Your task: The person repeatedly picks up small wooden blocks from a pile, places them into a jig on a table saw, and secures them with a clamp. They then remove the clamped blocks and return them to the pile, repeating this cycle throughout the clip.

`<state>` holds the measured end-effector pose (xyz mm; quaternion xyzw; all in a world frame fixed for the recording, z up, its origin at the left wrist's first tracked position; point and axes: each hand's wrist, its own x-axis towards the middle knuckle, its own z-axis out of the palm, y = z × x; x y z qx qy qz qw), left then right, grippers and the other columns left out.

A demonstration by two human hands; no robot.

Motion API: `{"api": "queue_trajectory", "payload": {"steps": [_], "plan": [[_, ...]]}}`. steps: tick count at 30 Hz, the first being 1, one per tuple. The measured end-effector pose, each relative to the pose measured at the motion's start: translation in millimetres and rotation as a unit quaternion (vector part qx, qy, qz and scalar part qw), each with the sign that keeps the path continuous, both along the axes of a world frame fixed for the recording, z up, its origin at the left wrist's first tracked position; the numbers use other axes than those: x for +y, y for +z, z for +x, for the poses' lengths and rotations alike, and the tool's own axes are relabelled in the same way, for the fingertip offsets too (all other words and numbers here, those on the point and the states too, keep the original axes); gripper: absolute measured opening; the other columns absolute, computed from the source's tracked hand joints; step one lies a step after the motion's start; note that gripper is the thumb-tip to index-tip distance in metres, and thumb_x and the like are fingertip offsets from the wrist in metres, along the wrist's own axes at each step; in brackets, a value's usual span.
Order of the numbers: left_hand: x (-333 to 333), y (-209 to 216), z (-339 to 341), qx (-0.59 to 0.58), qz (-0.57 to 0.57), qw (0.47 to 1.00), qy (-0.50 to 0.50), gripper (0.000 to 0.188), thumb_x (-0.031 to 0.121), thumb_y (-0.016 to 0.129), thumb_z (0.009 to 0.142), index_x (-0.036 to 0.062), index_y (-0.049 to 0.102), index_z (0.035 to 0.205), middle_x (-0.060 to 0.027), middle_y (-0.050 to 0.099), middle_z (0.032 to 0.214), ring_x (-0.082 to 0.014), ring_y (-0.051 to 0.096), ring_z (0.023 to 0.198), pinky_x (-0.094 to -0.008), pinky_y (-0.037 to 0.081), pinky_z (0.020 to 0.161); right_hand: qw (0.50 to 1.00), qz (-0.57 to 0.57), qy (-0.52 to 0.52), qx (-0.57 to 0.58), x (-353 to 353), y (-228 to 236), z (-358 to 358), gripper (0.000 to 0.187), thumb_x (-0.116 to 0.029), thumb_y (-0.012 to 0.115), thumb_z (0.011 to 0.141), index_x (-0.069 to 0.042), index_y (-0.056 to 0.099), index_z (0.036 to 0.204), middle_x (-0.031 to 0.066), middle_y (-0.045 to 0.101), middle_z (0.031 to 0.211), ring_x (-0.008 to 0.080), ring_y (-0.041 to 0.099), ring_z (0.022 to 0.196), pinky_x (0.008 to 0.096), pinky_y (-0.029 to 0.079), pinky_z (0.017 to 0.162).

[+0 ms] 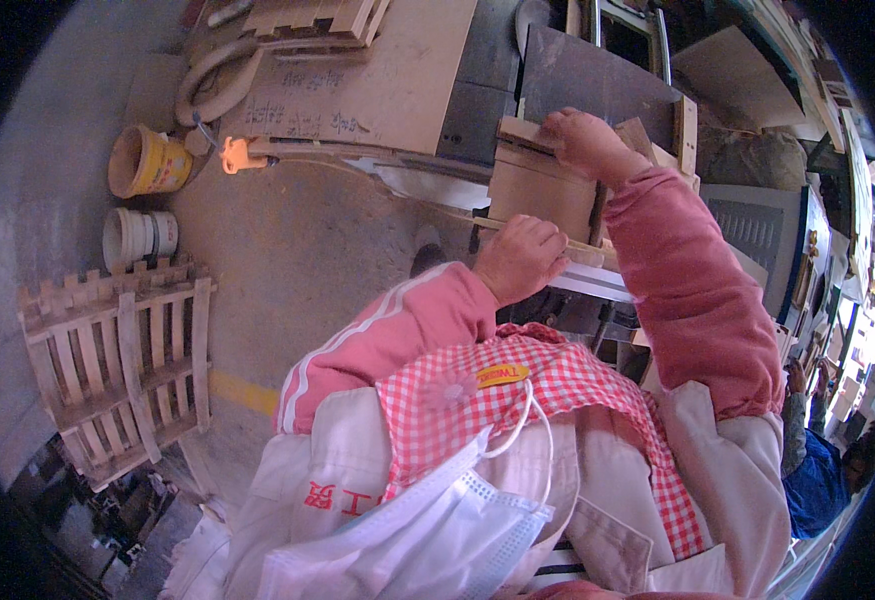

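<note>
A brown wooden panel (542, 188) lies flat on the work surface between my hands. Along its far edge runs a pale wooden strip (523, 130), and my right hand (589, 146) has its fingers curled over that strip. My left hand (523, 258) is nearer to me, its fingers bent around a thin light wooden strip (585, 254) at the panel's near side. Part of each strip is hidden under the hand on it. Small wood pieces (637, 138) stand just right of my right hand.
Beyond lies a dark flat board (597, 75); to its left is a large brown sheet (357, 90) with writing. An orange hand tool (239, 155) hangs at its edge. Yellow bucket (152, 162), white bucket (142, 238) and wooden pallet (122, 365) stand left. A person in blue (819, 485) is at right.
</note>
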<state>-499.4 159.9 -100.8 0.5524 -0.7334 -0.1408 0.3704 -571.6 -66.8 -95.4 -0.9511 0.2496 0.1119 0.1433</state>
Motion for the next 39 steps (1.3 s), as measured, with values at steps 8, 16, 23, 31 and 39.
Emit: {"api": "queue_trajectory", "payload": {"steps": [8, 16, 23, 31, 39], "plan": [[-9.0, -6.4, 10.7, 0.188, 0.111, 0.976, 0.026, 0.017, 0.02, 0.063, 0.082, 0.0043, 0.061, 0.09, -0.0132, 0.06, 0.092, -0.0323, 0.058, 0.091, -0.0427, 0.045, 0.081, 0.999, 0.026, -0.019, 0.008, -24.7, 6.7, 11.8, 0.024, -0.017, 0.063, 0.081, -0.007, 0.064, 0.103, 0.0163, 0.062, 0.103, 0.0378, 0.06, 0.099, 0.0445, 0.05, 0.084], [-87.2, -14.5, 103.4, 0.203, 0.163, 0.917, 0.302, 0.029, 0.023, 0.049, 0.091, 0.001, 0.064, 0.102, -0.0201, 0.066, 0.1, -0.0376, 0.062, 0.097, -0.0439, 0.048, 0.085, 0.999, 0.028, -0.022, -0.025, -17.1, -0.2, -2.6, 0.021, -0.019, 0.063, 0.079, -0.008, 0.068, 0.097, 0.0141, 0.067, 0.101, 0.0371, 0.063, 0.097, 0.0471, 0.051, 0.082], [-115.7, -33.9, 92.3, 0.222, 0.283, 0.903, 0.235, 0.039, 0.032, 0.048, 0.09, -0.0009, 0.065, 0.102, -0.015, 0.068, 0.092, -0.0278, 0.065, 0.084, -0.0383, 0.049, 0.076, 0.998, 0.031, -0.042, 0.016, -22.8, 12.0, -19.5, 0.028, -0.02, 0.065, 0.08, -0.008, 0.065, 0.105, 0.0139, 0.064, 0.112, 0.0348, 0.06, 0.106, 0.0431, 0.049, 0.088], [-80.7, -27.5, 108.3, 0.236, 0.359, 0.873, 0.232, 0.036, 0.03, 0.051, 0.091, -0.0008, 0.063, 0.106, -0.0078, 0.066, 0.09, -0.0131, 0.062, 0.071, -0.0285, 0.05, 0.065, 0.934, 0.054, -0.213, -0.283, -28.4, 67.8, -125.6, 0.031, -0.018, 0.065, 0.087, -0.008, 0.062, 0.117, 0.011, 0.065, 0.111, 0.0243, 0.064, 0.101, 0.0331, 0.051, 0.085], [-56.6, -12.4, 91.6, 0.377, 0.364, 0.823, 0.221, 0.04, 0.032, 0.05, 0.095, -0.0024, 0.056, 0.116, -0.0108, 0.066, 0.098, -0.0152, 0.064, 0.078, -0.029, 0.051, 0.069, 0.898, 0.074, -0.341, -0.269, 4.2, 49.7, -198.3, 0.028, -0.018, 0.061, 0.092, -0.007, 0.062, 0.117, 0.0055, 0.065, 0.11, 0.0137, 0.06, 0.099, 0.0276, 0.048, 0.079]]}}
